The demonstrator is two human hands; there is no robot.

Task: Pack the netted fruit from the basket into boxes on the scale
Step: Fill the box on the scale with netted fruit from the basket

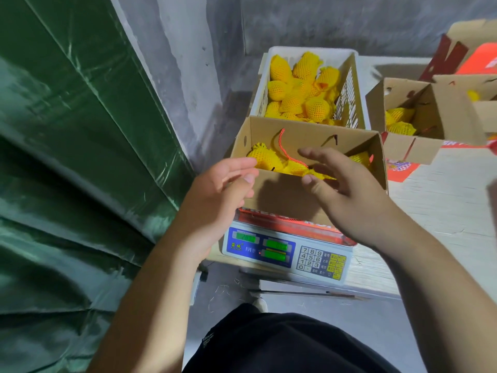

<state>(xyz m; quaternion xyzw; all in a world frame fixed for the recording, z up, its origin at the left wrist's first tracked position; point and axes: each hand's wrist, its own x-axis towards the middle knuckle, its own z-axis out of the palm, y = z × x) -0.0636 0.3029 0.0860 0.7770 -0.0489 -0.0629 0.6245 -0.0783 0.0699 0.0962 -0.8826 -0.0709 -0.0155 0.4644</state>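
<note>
**Loose cord, empty hands**

The basket (347,87) behind the box (279,195) holds most of the fruit (298,90); some already lie inside the box, which sits on the scale (285,251). Your left hand (215,192) and right hand (347,189) hover spread, holding nothing, at the box's near wall. Reaching in, your fingers may snag the cord (285,149) and tug the box askew, spoiling the reading.

Both hands, the left hand (227,189) and right hand (347,192), hover with relaxed fingers, holding nothing, over the open brown cardboard box (279,195) of yellow foam-netted fruit (265,157) on the white electronic scale (285,254), before the white slatted plastic basket (349,87).
</note>
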